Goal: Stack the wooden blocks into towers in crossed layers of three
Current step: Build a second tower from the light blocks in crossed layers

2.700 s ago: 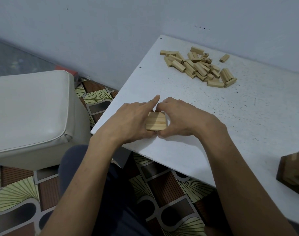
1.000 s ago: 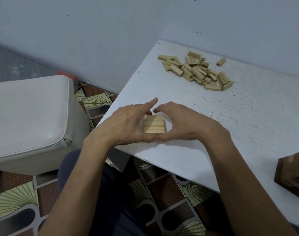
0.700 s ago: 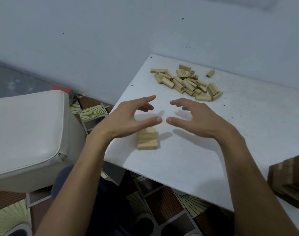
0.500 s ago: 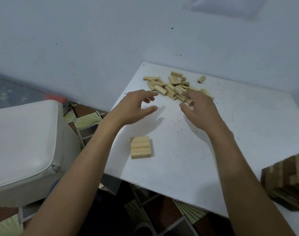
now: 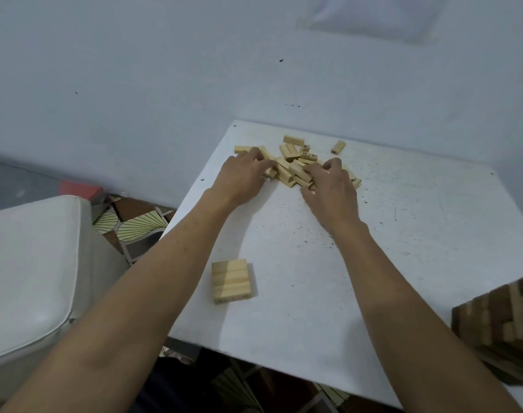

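Note:
A loose pile of pale wooden blocks (image 5: 296,168) lies at the far side of the white table (image 5: 403,234). My left hand (image 5: 242,177) is at the pile's left edge, its fingers curled round a block. My right hand (image 5: 328,186) is on the pile's right side, with thumb and fingers curled onto blocks there; its palm hides some of them. A low stack of blocks (image 5: 230,280), three side by side on top, stands alone near the table's front left edge, apart from both hands. One single block (image 5: 338,146) lies behind the pile.
A taller tower of dark and pale blocks (image 5: 498,329) stands at the table's right front edge. A white padded stool (image 5: 31,263) is to the left of the table. The wall runs close behind the pile.
Both hands let go of the low stack and reached forward to the pile, where their fingers now curl onto blocks. The view tilted up and the stack stayed in place.

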`<state>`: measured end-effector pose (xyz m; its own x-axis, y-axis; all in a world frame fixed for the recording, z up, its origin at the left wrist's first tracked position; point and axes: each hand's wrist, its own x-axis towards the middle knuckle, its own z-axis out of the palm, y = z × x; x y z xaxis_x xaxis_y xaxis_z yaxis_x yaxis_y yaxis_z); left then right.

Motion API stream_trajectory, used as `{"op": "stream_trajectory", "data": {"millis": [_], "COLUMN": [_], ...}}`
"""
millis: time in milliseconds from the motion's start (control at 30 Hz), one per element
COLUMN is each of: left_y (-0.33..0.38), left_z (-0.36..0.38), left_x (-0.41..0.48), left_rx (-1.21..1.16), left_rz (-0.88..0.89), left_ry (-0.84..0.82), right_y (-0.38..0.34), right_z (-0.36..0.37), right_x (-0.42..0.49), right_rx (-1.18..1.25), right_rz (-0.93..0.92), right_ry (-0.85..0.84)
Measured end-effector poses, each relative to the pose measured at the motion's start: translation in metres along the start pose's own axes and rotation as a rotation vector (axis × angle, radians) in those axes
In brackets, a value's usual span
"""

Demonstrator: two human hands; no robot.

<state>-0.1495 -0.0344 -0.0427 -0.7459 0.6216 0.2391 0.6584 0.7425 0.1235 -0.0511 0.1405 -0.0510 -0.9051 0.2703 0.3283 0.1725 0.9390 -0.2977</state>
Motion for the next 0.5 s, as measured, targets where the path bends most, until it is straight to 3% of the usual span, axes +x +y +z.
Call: {"op": "stream_trajectory", "data": {"millis": [500], "left_y": [-0.003], "left_z": [0.005], "left_x": [0.011], "left_rx": [0.056], "left_rz": [0.122], "left_ry": [0.092], "right_y": [-0.007], "right_z": [0.012], "right_x": [0.000], "right_rx": [0.053], "right_rz": [0.017], "right_ry": [0.191]}}
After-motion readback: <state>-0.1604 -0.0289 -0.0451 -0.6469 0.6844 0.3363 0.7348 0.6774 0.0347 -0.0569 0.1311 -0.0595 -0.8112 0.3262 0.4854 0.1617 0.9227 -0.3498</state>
